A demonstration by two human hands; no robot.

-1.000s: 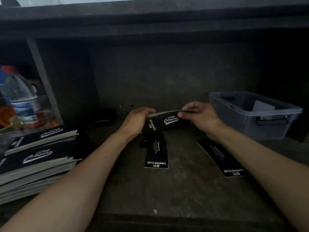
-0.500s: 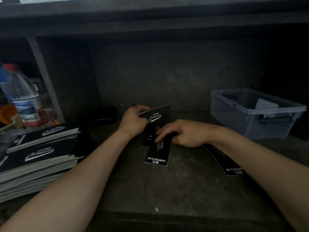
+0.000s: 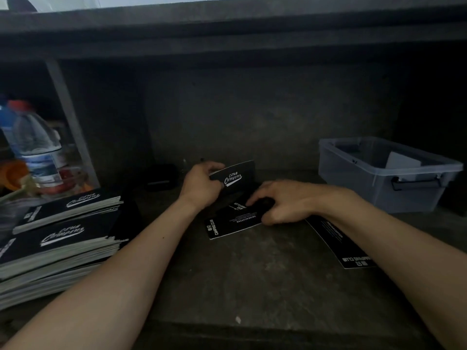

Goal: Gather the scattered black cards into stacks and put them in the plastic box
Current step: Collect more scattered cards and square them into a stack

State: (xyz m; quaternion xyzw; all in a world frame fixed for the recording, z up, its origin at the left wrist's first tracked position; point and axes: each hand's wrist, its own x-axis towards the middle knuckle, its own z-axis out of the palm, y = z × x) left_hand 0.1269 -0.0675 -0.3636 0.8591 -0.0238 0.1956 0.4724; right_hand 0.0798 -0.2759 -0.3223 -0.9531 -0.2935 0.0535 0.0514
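Left hand (image 3: 199, 186) grips a small stack of black printed cards (image 3: 235, 174), held on edge above bench (image 3: 265, 286) centre. Right hand (image 3: 285, 202) pinches a single black rectangular card (image 3: 227, 223) lying flat just in front: bent fingertips on top, thumb at its edge. A second black card (image 3: 338, 243) lies under the right forearm. Translucent grey plastic box (image 3: 353, 178) sits at the right rear. Tall stacks of black cards (image 3: 63, 236) sit at the left edge, with a clear plastic water bottle (image 3: 38, 147) behind.
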